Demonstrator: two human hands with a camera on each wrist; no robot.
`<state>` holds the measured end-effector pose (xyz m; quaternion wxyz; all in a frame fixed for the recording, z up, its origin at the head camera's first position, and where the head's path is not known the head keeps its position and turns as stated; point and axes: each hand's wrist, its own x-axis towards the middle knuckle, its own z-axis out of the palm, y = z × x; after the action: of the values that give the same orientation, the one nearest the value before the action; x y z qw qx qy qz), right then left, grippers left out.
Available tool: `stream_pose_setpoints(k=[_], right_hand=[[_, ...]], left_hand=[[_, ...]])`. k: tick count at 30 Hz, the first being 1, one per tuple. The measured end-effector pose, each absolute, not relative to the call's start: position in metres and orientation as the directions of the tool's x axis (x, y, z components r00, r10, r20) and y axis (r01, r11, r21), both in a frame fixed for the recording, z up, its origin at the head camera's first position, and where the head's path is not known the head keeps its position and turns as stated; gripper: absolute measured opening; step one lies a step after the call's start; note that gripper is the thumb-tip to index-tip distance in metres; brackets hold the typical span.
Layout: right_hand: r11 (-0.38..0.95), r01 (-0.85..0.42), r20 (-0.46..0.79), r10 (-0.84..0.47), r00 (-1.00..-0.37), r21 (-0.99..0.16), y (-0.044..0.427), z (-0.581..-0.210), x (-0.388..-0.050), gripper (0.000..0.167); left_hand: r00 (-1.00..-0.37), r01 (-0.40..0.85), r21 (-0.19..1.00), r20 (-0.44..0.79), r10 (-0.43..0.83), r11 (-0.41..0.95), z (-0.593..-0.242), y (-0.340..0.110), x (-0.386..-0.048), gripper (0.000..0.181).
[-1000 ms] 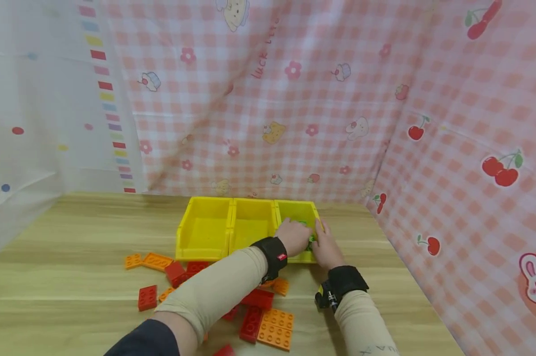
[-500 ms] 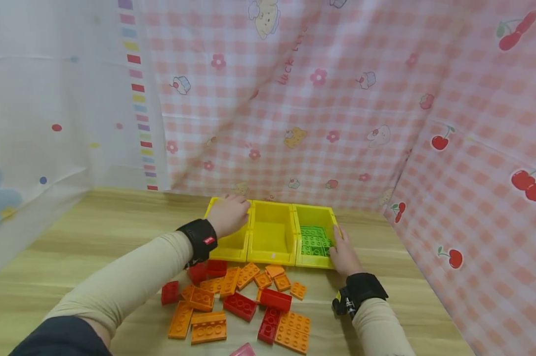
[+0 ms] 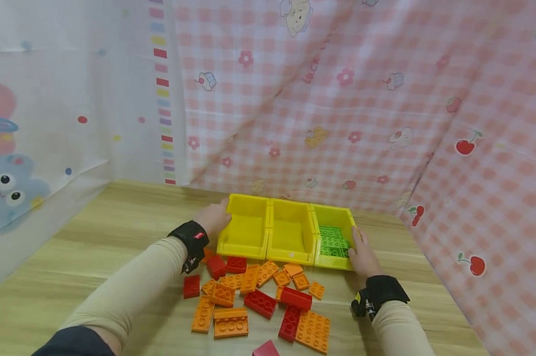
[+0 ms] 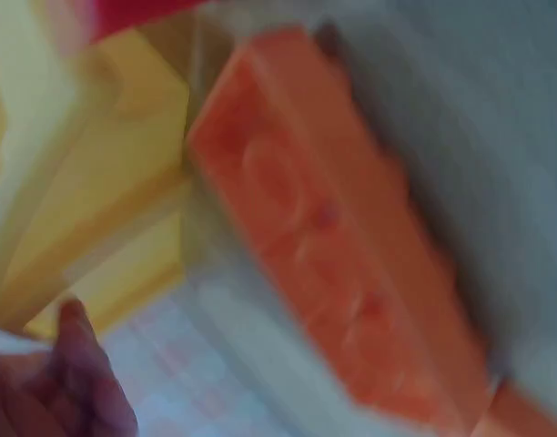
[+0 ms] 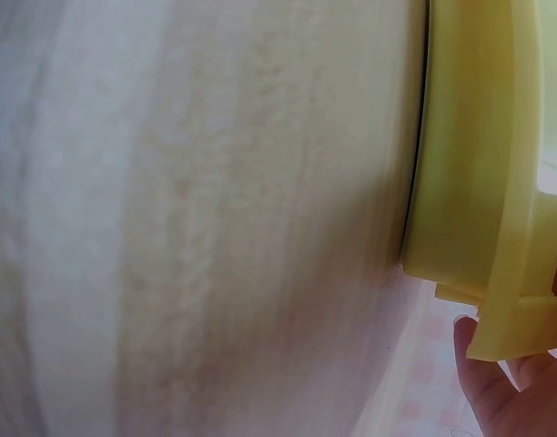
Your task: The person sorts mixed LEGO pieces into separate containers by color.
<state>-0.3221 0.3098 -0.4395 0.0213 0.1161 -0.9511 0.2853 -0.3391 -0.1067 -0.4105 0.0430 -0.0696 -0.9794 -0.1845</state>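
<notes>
Three yellow bins stand side by side at the back of the table. My left hand (image 3: 214, 218) grips the left wall of the left yellow bin (image 3: 247, 225), its thumb at the rim; the left wrist view is blurred. At the other end, my right hand (image 3: 364, 254) holds the right wall of the right yellow bin (image 3: 334, 215). In the right wrist view, fingers (image 5: 483, 378) lie on the outer side of that rim. Green building blocks (image 3: 332, 241) lie inside the right bin. The middle yellow bin (image 3: 292, 227) is between them.
In front of the bins are scattered orange building blocks (image 3: 230, 326) and red building blocks (image 3: 260, 302), some leaning on each other. A pink-checked cloth (image 3: 276, 99) hangs behind the bins, with another cloth wall on the right.
My left hand has left the right bin, passed over the left one and come to its outer left wall. The right hand stays at the right bin. The head view has turned left.
</notes>
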Motion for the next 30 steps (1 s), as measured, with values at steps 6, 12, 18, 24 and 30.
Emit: stream_pose_setpoints(k=[6,12,18,24,30], right_hand=[[0.815,-0.260,0.112,-0.237,-0.965,-0.517,0.314,-0.435,-0.324,0.064],[0.802,-0.280,0.105,-0.265,-0.958,-0.527,0.316,-0.430,-0.325,0.065],[0.710,-0.401,0.365,-0.215,-0.906,-0.578,0.303,-0.422,-0.291,0.054],[0.624,-0.474,0.301,-0.368,-0.880,-0.622,0.269,-0.421,-0.228,0.033],[0.676,-0.433,-0.072,-0.582,-0.810,-0.596,0.229,-0.422,-0.199,0.042]], left_hand=[[-0.963,0.235,0.425,0.224,0.151,0.874,-0.427,-0.100,-0.341,0.049],[-0.955,0.269,0.520,0.255,0.154,0.811,-0.431,-0.101,-0.336,0.050],[-0.940,0.327,0.518,0.265,0.215,0.790,-0.436,-0.105,-0.336,0.050],[-0.946,0.323,0.613,0.184,0.267,0.721,-0.438,-0.105,-0.336,0.052],[-0.959,0.202,0.823,0.057,0.277,0.531,-0.430,-0.111,-0.331,0.055]])
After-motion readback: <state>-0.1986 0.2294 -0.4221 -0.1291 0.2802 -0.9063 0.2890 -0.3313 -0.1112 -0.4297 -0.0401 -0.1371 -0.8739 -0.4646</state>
